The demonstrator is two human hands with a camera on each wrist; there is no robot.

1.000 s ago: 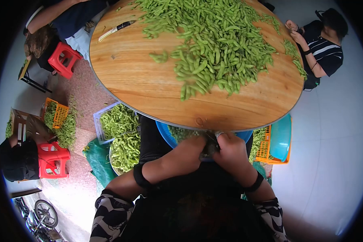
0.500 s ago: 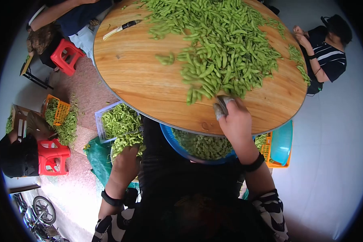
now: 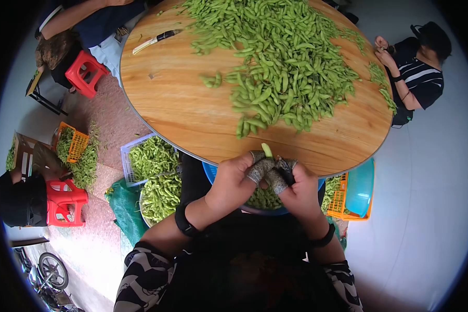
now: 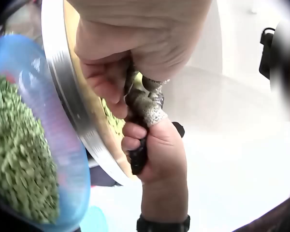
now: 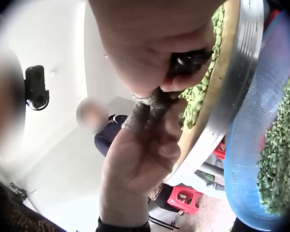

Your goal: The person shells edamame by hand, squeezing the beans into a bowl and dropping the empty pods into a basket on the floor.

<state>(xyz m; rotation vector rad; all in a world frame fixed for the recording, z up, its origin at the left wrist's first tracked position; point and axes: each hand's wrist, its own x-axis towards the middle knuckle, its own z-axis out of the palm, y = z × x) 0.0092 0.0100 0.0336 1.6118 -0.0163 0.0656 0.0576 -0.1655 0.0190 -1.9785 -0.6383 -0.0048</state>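
"Just over the near edge of the table [image 3: 182, 112], what do the two hands have hold of?"

"The left hand [image 3: 231, 181] pinches a single green pod [image 3: 267, 150] between thumb and finger, closed firmly, with the pod's tip poking up; the right hand [image 3: 302, 191] meets it from beside, its fingers curled round a black thing [image 4: 138, 158]; I can't tell what that is. Grey finger covers [image 3: 277, 183] sit on both hands."

"And underneath?"

"A blue basin [image 5: 239, 166] below the near edge, partly filled with shelled beans [image 5: 282, 164]; to its left, a pale crate [image 3: 126, 162] full of pods; to its right, an orange crate [image 3: 339, 201] with a teal tub [image 3: 360, 188] leaning by it."

"What lies on the table?"

"A big pile of pods [image 3: 291, 62], spreading from the far edge toward the middle; a couple of loose ones lie left of it; near the left edge, by itself, is what looks like a small knife [image 3: 156, 41]."

"Anyone farther off?"

"A person in a dark hat [image 3: 418, 73] beyond the right edge, hands together; past the left edge, a red stool [image 3: 86, 74] on the floor."
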